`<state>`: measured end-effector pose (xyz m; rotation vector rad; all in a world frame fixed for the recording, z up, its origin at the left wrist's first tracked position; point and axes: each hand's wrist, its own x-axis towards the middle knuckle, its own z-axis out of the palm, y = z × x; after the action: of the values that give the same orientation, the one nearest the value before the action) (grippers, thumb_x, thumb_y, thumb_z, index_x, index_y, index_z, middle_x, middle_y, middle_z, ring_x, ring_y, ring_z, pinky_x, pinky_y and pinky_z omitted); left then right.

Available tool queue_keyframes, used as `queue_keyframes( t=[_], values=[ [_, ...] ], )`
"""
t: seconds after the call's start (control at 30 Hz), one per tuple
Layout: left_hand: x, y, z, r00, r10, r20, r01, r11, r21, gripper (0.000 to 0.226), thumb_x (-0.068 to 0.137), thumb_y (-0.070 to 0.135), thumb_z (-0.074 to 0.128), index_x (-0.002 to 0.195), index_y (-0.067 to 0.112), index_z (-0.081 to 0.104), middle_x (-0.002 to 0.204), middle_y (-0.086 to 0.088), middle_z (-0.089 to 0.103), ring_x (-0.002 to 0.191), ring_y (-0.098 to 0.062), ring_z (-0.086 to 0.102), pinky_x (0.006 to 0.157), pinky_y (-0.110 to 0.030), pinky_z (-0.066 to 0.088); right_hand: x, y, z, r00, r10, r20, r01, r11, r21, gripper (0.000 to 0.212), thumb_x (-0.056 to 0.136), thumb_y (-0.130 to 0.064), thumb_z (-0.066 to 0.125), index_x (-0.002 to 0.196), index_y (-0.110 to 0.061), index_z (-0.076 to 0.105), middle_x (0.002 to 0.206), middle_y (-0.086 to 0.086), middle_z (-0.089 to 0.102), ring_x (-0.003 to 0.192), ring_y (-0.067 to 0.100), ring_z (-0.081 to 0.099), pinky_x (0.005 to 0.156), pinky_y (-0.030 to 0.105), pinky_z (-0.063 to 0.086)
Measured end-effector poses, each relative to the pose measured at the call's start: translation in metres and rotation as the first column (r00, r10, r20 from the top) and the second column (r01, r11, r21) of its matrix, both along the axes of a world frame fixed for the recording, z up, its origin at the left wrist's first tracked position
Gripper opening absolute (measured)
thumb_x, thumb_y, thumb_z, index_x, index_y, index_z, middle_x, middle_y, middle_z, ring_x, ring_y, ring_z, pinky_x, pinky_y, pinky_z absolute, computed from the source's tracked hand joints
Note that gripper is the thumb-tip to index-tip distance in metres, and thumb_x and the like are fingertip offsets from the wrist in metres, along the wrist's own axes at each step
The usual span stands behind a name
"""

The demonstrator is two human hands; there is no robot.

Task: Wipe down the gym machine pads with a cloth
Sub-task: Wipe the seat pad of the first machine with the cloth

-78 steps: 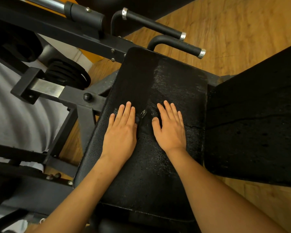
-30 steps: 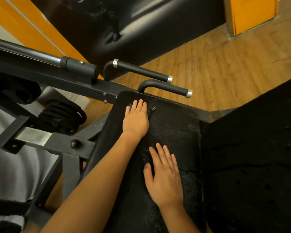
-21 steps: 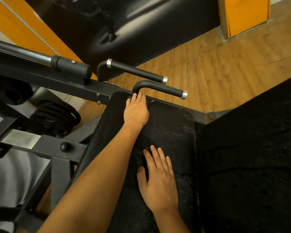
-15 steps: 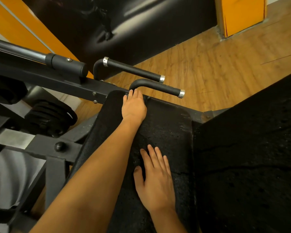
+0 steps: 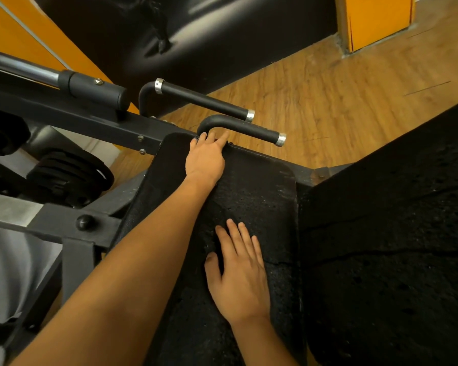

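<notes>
A worn black seat pad (image 5: pixel 262 191) runs away from me in the middle of the head view. My left hand (image 5: pixel 206 159) lies flat at its far edge, just under a curved handle, pressing a dark cloth (image 5: pixel 230 144) onto the pad. Only small bits of the cloth show past the fingers. My right hand (image 5: pixel 238 276) rests flat on the pad closer to me, fingers straight, with nothing in it. A second cracked black pad (image 5: pixel 394 247) adjoins on the right.
Two black grip handles (image 5: pixel 249 126) (image 5: pixel 204 100) jut out just beyond the pad. The dark steel frame (image 5: pixel 64 223) and stacked weight plates (image 5: pixel 69 178) are to the left. Wooden floor (image 5: pixel 341 96) lies beyond, with a large black pad (image 5: pixel 222 35) at the top.
My left hand has slid the cloth from the pad's middle up to its far edge, and its fingertips now reach the edge under the handle. The right hand has stayed flat.
</notes>
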<state>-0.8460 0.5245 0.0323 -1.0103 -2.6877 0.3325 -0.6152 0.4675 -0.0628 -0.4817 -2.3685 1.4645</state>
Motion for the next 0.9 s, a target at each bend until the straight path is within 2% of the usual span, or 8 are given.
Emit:
queue_keyframes(
  t=[0.2, 0.4, 0.73, 0.9],
  values=[
    [-0.001, -0.013, 0.004, 1.000, 0.009, 0.015, -0.007, 0.988, -0.155, 0.056, 0.108, 0.020, 0.033, 0.162, 0.028, 0.020, 0.169, -0.014, 0.012, 0.156, -0.035, 0.008, 0.126, -0.050, 0.011, 0.000, -0.001, 0.000, 1.000, -0.010, -0.005, 0.010, 1.000, 0.011, 0.065, 0.098, -0.052, 0.017, 0.161, -0.036, 0.025, 0.170, -0.016, 0.008, 0.155, 0.001, -0.010, 0.128, 0.036, -0.004],
    [0.024, -0.034, -0.006, 0.998, 0.040, -0.048, -0.047, 0.985, -0.165, 0.058, 0.107, 0.024, 0.036, 0.162, 0.023, 0.016, 0.170, -0.014, 0.007, 0.156, -0.034, 0.005, 0.126, -0.051, 0.012, -0.001, -0.003, 0.000, 0.999, -0.038, -0.024, 0.038, 0.999, 0.010, 0.064, 0.099, -0.050, 0.021, 0.160, -0.032, 0.030, 0.170, -0.013, 0.014, 0.156, 0.003, -0.005, 0.129, 0.037, -0.001],
    [0.017, -0.016, -0.001, 0.998, 0.068, -0.006, -0.068, 0.981, -0.182, 0.061, 0.105, 0.020, 0.038, 0.163, 0.022, 0.017, 0.170, -0.014, 0.008, 0.156, -0.034, 0.003, 0.127, -0.050, 0.009, 0.001, -0.001, 0.000, 1.000, -0.014, -0.013, 0.014, 1.000, 0.027, 0.068, 0.096, -0.052, 0.016, 0.161, -0.032, 0.027, 0.170, -0.012, 0.011, 0.156, 0.005, -0.006, 0.129, 0.038, -0.002],
    [0.042, -0.041, 0.000, 0.998, 0.056, -0.007, -0.056, 0.986, -0.159, 0.063, 0.106, 0.019, 0.039, 0.163, 0.024, 0.013, 0.170, -0.012, 0.005, 0.157, -0.032, 0.001, 0.127, -0.050, 0.009, -0.001, -0.003, -0.003, 0.999, -0.035, -0.025, 0.036, 0.999, 0.022, 0.063, 0.100, -0.050, 0.023, 0.160, -0.032, 0.030, 0.170, -0.011, 0.016, 0.156, 0.005, -0.003, 0.129, 0.039, 0.002]
  ],
)
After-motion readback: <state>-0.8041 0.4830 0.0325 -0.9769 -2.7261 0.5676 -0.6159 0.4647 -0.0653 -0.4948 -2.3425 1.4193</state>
